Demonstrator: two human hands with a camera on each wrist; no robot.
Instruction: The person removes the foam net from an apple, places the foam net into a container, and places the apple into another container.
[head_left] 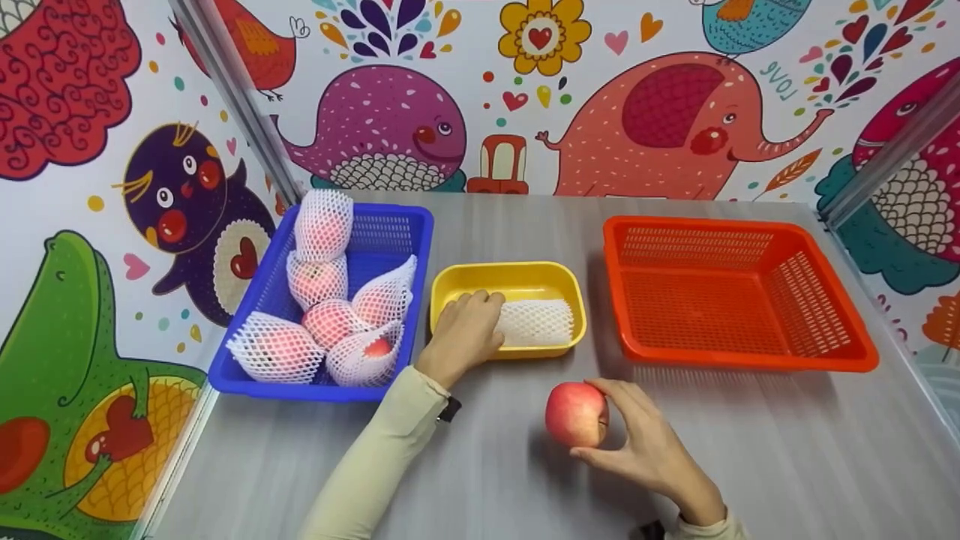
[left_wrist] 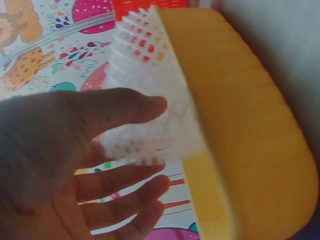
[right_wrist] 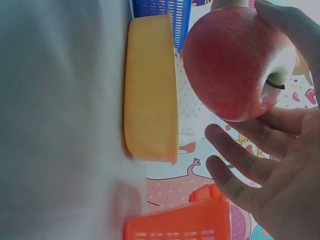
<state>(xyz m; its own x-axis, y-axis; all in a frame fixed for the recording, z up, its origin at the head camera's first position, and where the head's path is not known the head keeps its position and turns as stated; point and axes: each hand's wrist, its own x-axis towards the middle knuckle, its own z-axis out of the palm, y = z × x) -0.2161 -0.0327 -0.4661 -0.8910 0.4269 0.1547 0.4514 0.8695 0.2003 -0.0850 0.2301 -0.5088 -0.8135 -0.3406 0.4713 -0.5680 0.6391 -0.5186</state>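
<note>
My right hand [head_left: 649, 442] holds a red apple [head_left: 576, 414] over the front of the table, thumb on one side and fingers on the other. The right wrist view shows the apple's stem hollow turned toward the palm. My left hand [head_left: 466, 330] reaches into a yellow container [head_left: 442, 289], at the left end of a white foam net sleeve [head_left: 536, 322]. In the left wrist view its thumb lies across the foam net [left_wrist: 145, 85], and the index finger passes behind it, partly hidden. The other fingers spread loosely below.
On the left stands a blue basket [head_left: 426, 225] with several apples in white foam nets [head_left: 277, 351]. A red-orange basket [head_left: 697, 300] with nothing in it stands on the right. Decorated panels [head_left: 510, 112] close off the back and sides of the grey table [head_left: 480, 450].
</note>
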